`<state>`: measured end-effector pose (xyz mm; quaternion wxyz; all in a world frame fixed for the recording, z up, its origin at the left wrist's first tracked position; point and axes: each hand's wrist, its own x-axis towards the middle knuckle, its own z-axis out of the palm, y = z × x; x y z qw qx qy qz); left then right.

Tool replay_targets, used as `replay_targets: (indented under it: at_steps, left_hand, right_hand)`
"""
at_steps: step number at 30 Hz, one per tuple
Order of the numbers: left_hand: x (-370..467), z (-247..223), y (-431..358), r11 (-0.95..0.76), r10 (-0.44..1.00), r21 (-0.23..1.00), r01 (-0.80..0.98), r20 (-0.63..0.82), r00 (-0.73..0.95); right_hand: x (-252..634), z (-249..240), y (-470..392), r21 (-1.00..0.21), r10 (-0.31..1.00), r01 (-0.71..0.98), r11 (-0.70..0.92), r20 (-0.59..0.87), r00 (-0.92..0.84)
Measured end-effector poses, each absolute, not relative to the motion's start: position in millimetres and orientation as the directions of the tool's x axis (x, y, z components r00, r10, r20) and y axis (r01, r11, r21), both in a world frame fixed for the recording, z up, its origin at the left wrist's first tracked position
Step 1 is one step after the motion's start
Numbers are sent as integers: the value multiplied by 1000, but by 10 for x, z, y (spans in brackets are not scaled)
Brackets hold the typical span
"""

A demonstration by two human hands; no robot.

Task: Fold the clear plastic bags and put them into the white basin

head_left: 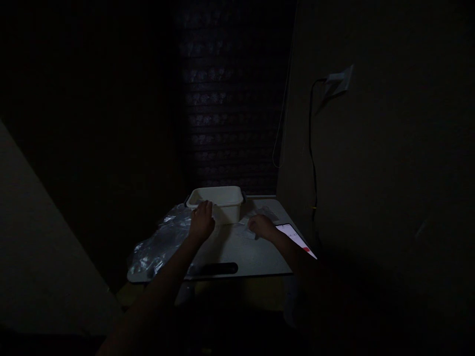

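Observation:
The scene is very dark. A white plastic tub (226, 198) stands at the back of a small pale table (237, 254). My left hand (202, 220) rests against the tub's near left wall, fingers on its rim. My right hand (261, 226) lies on the table to the right of the tub, fingers curled over a small clear or white piece (248, 231); I cannot tell whether it grips it.
Crumpled clear plastic bags (158, 247) cover the table's left side. A lit phone (295, 238) lies at the right edge. A dark slot handle (218, 268) is at the front edge. A wall socket (339, 81) with a black cable is on the right wall.

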<state>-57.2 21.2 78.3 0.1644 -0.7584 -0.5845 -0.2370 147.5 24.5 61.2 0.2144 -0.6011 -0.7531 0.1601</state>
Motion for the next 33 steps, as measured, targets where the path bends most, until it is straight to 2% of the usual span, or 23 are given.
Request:
replay_targets:
  at_steps: [3,6,11,16,21,26,30,33]
  left_hand:
    - [-735,766,339,-129,853,-79,989,499,151]
    - [-816,699,381,-88,873,-119,989,469,134]
    - [-843,742,258,-115,854,-92,989,500,146]
    - [-919,771,89,-207,859,-72,976,463,217]
    - [-977,755,-19,-183,900,-56,981,391,191]
    - [-981,765,-97,-208,927,-50,977,308,214]
    - [-974,710,-147,-169,945,-78,983,272,184]
    - [-969,668,-168,-167,948,-93,981,257,186]
  right_hand:
    - [1541,639,214,-436,964,865,249,200,-177]
    - [1585,682,182,-384,962,892,237,222,-160]
    - [1542,838,114,-363,953,903,228,273,-131]
    - [1384,1118,-50,-355,902,861,365,363,-233]
    - [1207,1410,-45,-216,847,877,430,433,-309]
    - [1003,1416,290,-97,852,901,423,381,-359]
    - [849,1203,541,-104,907,920,378,241,-345]
    - [763,1050,666,-94,915,924,370,211,-345]
